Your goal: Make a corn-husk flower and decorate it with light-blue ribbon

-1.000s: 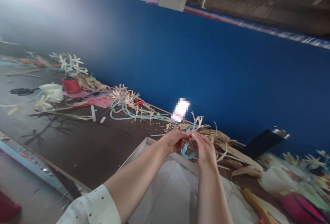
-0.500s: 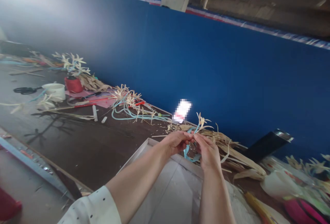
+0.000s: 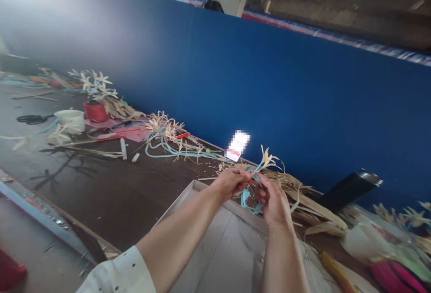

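Note:
A cream, dried-leaf flower [image 3: 268, 159] with a pale blue wrapped stem stands tilted between my hands. My left hand [image 3: 231, 182] is closed, pinching the stem just below the petals. Close beside it, my right hand [image 3: 274, 199] has its fingers curled at the stem, on the light blue strip [image 3: 245, 197]. A loop of this strip dangles under the fingers. Exactly where the right fingertips grip is partly hidden. Beneath both hands is a pale shallow tray [image 3: 215, 243], and dried husks [image 3: 303, 194] lie just beyond my right hand.
A lit phone [image 3: 237, 145] leans by the blue partition [image 3: 286, 91]. A black flask [image 3: 352, 189] lies tilted at right. Finished flowers [image 3: 164, 124], a white cup [image 3: 70, 121], a red spool [image 3: 95, 111] and black scissors [image 3: 33, 118] are on the dark table [image 3: 134, 194] at left.
My right fingers have drawn slightly right and away from the left fingertips, and their curl has changed. The flower has tipped a little to the right. My left hand stays nearly still.

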The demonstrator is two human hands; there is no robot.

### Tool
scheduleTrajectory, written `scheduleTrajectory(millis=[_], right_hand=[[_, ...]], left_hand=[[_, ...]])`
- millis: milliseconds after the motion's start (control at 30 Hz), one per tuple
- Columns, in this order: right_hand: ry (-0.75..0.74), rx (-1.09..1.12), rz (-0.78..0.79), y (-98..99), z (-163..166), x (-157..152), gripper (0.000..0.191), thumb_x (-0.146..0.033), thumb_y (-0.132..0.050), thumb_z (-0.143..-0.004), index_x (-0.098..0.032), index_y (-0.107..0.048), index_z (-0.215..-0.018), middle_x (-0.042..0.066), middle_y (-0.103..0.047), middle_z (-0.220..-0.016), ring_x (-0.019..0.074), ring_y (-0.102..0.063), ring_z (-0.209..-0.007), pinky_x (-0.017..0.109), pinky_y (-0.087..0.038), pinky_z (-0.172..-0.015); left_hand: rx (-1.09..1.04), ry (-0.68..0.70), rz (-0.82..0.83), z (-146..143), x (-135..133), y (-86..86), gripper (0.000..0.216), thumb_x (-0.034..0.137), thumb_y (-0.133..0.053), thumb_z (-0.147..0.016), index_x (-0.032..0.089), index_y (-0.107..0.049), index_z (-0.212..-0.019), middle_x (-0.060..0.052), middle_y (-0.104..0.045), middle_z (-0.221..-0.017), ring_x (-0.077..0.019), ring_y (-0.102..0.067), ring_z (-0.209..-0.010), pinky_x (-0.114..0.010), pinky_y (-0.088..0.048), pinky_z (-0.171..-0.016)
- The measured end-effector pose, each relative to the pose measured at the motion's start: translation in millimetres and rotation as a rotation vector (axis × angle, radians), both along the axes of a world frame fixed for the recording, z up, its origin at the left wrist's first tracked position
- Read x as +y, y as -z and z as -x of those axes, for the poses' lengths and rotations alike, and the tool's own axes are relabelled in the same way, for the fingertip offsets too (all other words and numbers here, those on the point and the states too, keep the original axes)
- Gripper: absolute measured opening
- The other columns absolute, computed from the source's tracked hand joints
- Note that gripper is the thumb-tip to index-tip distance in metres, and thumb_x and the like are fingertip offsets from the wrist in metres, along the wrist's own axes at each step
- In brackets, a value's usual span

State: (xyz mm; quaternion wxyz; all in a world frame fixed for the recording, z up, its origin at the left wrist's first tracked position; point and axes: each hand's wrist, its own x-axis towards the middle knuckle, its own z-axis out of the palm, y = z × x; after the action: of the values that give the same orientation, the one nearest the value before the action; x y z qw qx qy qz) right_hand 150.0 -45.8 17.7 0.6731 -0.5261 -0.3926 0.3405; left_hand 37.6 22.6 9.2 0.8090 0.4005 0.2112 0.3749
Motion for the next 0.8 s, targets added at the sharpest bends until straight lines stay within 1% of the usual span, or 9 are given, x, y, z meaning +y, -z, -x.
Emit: scheduleTrajectory(millis=[133,300,367,500,633,800], right_hand=[[0.062,0.018,0.026,2.6,-0.7,2.7,0.036,-0.04,-0.066,-0.065,-0.017,-0.068,-0.093,-0.001,-0.058,-0.064,0.0064,-0.032,-0.045,0.02,-0.019,-0.038],[0.099,-0.004,0.079,3.6,-3.3,3.9,0.044,-0.04,-0.072,-0.058,-0.016,-0.067,-0.095,-0.002,-0.06,-0.061,0.0059,-0.036,-0.042,0.021,-0.026,-0.04],[0.112,-0.028,0.083,4.1,-3.5,4.3,0.042,-0.04,-0.074,-0.056,-0.016,-0.068,-0.09,-0.001,-0.061,-0.06,0.0078,-0.042,-0.043,0.022,-0.031,-0.042],[0.194,-0.099,0.045,7.1,-3.6,6.4,0.042,-0.044,-0.074,-0.054,-0.015,-0.069,-0.085,0.002,-0.064,-0.065,0.0136,-0.053,-0.052,0.025,-0.038,-0.047],[0.243,-0.182,0.013,9.4,-3.3,8.1,0.043,-0.047,-0.073,-0.055,-0.016,-0.07,-0.085,0.003,-0.066,-0.068,0.0149,-0.056,-0.056,0.025,-0.04,-0.05],[0.283,-0.269,0.021,6.3,-2.2,6.3,0.043,-0.048,-0.072,-0.056,-0.016,-0.071,-0.085,0.005,-0.068,-0.072,0.0163,-0.057,-0.059,0.026,-0.039,-0.051]], left_hand=[[0.029,-0.026,-0.029,-2.0,1.7,1.2,0.027,0.029,-0.075,-0.057,0.01,-0.06,-0.068,-0.001,-0.06,-0.062,-0.001,-0.042,-0.045,-0.014,-0.028,-0.042],[0.039,-0.048,-0.037,-3.4,2.5,2.5,0.03,0.031,-0.075,-0.055,0.01,-0.061,-0.071,-0.001,-0.06,-0.061,-0.0015,-0.042,-0.045,-0.015,-0.028,-0.043],[0.041,-0.059,-0.044,-3.7,2.5,2.9,0.031,0.032,-0.075,-0.055,0.01,-0.061,-0.07,-0.001,-0.059,-0.06,-0.0015,-0.042,-0.045,-0.015,-0.028,-0.043],[0.062,-0.087,-0.048,-4.6,1.7,1.9,0.03,0.032,-0.075,-0.055,0.01,-0.06,-0.069,-0.001,-0.059,-0.06,-0.0019,-0.043,-0.044,-0.015,-0.031,-0.044],[0.087,-0.159,-0.077,-6.9,0.2,-1.5,0.025,0.029,-0.073,-0.058,0.011,-0.058,-0.065,-0.001,-0.058,-0.057,-0.0024,-0.042,-0.043,-0.016,-0.03,-0.042],[0.184,-0.281,-0.202,-9.5,-0.8,-4.0,0.019,0.027,-0.068,-0.064,0.012,-0.057,-0.063,0.001,-0.055,-0.052,-0.0036,-0.041,-0.041,-0.017,-0.031,-0.042]])
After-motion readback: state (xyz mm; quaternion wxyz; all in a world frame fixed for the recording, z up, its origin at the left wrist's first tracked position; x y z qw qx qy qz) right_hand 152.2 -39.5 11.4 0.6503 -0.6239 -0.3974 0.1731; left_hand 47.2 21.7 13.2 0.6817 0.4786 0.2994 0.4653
